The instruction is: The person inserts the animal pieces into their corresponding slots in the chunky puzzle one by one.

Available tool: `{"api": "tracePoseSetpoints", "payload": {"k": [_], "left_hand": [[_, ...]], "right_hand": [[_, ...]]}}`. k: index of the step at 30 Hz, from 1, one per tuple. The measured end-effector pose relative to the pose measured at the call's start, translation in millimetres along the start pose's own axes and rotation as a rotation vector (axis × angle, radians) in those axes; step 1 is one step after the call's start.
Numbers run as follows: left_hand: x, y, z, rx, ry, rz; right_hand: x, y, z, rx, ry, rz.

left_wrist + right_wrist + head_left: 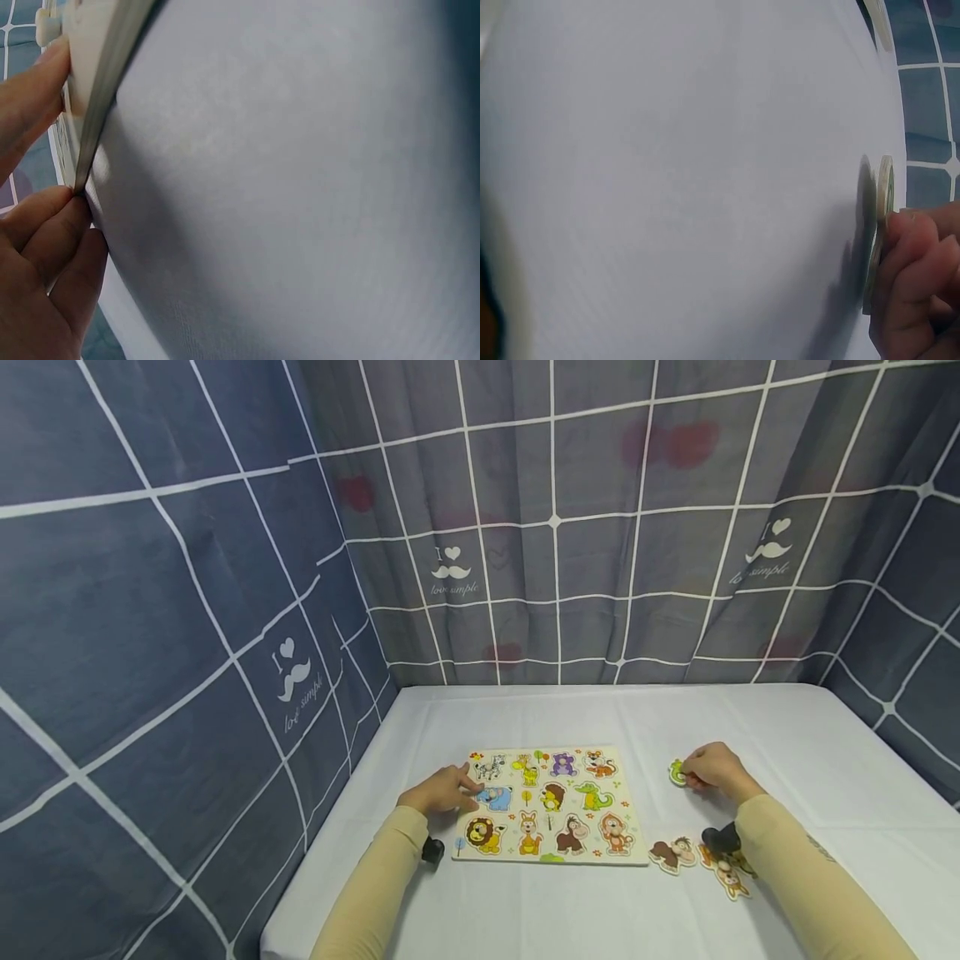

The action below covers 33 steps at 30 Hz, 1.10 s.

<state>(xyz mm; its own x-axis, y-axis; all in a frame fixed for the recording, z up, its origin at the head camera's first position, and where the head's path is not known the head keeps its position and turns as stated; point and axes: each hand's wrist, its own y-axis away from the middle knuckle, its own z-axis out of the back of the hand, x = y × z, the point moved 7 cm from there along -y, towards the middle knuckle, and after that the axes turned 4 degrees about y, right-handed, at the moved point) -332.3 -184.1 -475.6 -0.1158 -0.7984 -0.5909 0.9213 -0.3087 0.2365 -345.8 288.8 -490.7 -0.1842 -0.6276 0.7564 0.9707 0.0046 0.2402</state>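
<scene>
The wooden animal puzzle board (551, 806) lies flat on the white table, its animal pictures facing up. My left hand (442, 789) rests at the board's left edge. In the left wrist view, fingers (64, 225) touch the edge while another lies on the top face. To the right of the board, my right hand (716, 768) pinches a small green puzzle piece (677, 772). The right wrist view has this puzzle piece (885, 187) edge-on, with its shadow beside it on the cloth; the fingertips partly hide it.
A brown donkey piece (672, 855) lies by the board's lower right corner. Beside it, a kangaroo piece (730, 878) and other loose pieces overlap, partly hidden by the right forearm and its black wrist camera (722, 839). Dark checked curtains (525, 560) stand behind and beside the table.
</scene>
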Motion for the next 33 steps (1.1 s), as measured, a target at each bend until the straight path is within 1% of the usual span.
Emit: {"api": "tracePoseSetpoints", "payload": {"k": [7,14,21,27,33], "left_hand": [[0.0,-0.1,0.1,0.000,-0.010,-0.001],[0.0,-0.3,0.8,0.007,-0.012,0.004],[0.6,-0.5,-0.2,0.008,-0.011,-0.004],[0.6,-0.4,0.1,0.009,-0.007,-0.015],[1.4,-1.5,0.3,0.011,-0.007,-0.014]], "right_hand": [[4.5,-0.7,-3.9,0.003,0.038,0.034],[13.6,1.0,-3.3,-0.004,0.116,0.097],[21.1,1.1,-7.4,0.036,0.139,0.172],[26.6,2.0,-12.6,0.096,0.118,0.195],[35.4,5.8,-17.7,0.142,0.101,0.237]]}}
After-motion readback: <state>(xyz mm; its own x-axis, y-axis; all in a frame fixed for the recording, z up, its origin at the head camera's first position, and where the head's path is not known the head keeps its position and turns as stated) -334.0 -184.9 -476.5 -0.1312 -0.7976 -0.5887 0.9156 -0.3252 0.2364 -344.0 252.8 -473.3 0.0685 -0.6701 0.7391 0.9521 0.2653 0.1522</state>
